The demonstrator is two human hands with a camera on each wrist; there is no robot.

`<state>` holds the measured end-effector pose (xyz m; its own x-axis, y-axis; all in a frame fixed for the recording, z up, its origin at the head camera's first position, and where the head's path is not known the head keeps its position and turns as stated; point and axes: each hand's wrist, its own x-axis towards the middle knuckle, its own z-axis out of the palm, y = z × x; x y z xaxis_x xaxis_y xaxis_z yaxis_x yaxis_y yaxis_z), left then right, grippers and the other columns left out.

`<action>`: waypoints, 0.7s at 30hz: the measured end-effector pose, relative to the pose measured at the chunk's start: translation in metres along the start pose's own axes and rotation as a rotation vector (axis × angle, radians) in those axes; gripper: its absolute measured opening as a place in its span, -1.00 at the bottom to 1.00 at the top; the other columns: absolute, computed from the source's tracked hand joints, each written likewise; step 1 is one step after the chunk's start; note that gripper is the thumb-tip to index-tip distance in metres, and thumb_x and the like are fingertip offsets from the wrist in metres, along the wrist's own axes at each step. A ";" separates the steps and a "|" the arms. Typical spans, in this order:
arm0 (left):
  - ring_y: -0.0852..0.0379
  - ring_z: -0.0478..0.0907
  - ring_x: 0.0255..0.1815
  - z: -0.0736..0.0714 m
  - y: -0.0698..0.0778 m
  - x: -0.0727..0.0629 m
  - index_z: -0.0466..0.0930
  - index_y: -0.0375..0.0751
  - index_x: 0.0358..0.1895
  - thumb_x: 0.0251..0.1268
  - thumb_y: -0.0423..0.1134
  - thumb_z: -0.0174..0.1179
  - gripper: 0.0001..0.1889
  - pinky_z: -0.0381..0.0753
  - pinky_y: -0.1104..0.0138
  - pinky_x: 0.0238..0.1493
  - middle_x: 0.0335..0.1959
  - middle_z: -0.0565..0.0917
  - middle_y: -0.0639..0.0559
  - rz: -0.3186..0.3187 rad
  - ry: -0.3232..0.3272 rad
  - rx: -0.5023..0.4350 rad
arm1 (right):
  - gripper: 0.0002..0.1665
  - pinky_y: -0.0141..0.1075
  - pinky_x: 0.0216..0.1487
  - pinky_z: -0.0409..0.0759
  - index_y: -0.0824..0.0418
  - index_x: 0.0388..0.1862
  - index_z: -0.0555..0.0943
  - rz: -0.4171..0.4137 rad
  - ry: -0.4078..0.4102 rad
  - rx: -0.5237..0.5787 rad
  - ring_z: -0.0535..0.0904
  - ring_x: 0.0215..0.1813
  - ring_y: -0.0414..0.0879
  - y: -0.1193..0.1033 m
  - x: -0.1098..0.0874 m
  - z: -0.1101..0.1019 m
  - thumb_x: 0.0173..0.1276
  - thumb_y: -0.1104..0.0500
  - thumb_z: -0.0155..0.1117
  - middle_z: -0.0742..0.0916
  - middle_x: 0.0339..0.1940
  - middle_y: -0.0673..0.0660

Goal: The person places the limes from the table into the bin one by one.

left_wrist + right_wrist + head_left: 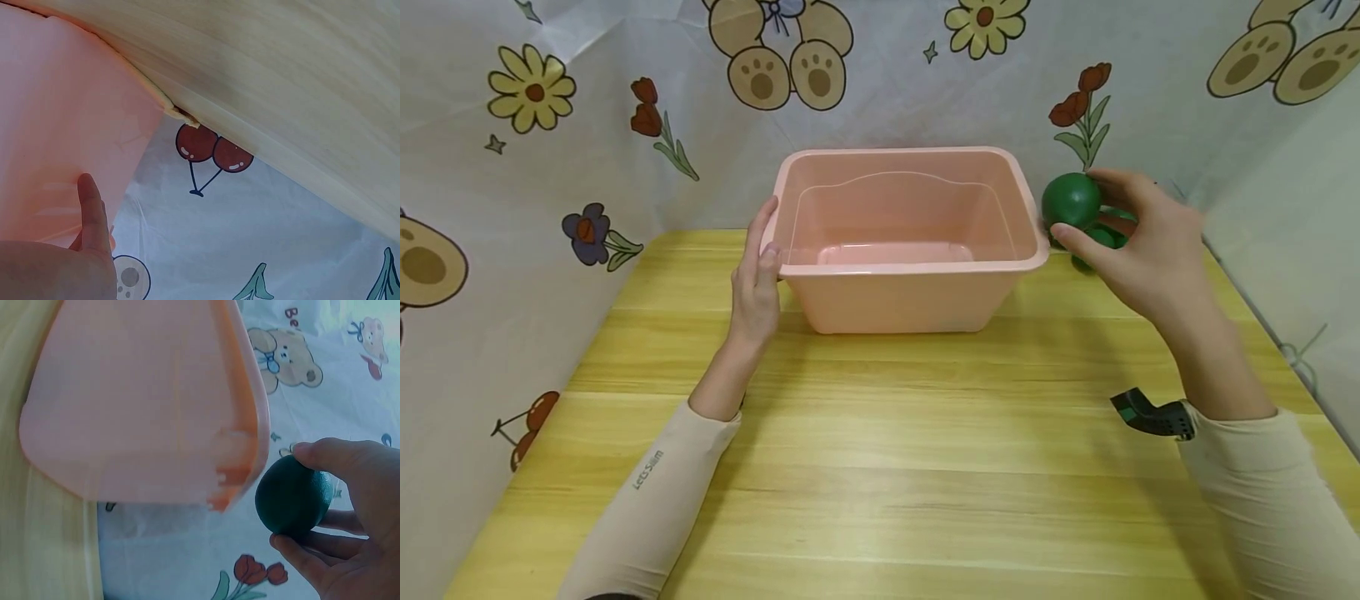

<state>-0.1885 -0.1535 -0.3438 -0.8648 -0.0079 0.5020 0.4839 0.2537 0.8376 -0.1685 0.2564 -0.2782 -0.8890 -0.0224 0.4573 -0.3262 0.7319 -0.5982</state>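
A pink plastic tub [895, 300] stands at the back of the wooden table. My left hand [756, 287] rests against its left side, with the thumb near the front corner of the rim. In the left wrist view, the straight thumb [94, 215] lies along the pink wall. Just right of the tub, my right hand [1157, 250] pinches a dark green ball [1070, 201] between thumb and fingers. The right wrist view shows this ball [294, 495] outside the rim. More green, rounded shapes [1103, 237] show behind and below the right hand, partly hidden by it.
Wood-grain table surface [925, 467] stretches in front of the tub. A white cloth [910, 92] with bears and flowers hangs behind it and along the sides. A thin cord [1300, 358] lies by the table's right edge.
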 end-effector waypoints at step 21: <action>-0.13 0.50 0.32 -0.003 -0.036 0.008 0.18 0.02 0.59 0.42 0.05 -0.26 -0.32 0.56 -0.14 0.12 0.49 0.41 -0.08 0.008 0.006 0.041 | -0.26 -0.03 0.20 0.59 0.12 0.42 0.48 -0.202 -0.120 -0.009 0.60 0.29 0.03 -0.041 0.005 0.055 0.29 0.03 0.48 0.66 0.23 0.10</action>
<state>-0.2126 -0.1653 -0.3692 -0.8601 -0.0116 0.5100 0.4848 0.2928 0.8242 -0.1774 0.1890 -0.2870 -0.8378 -0.2497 0.4856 -0.4992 0.7106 -0.4958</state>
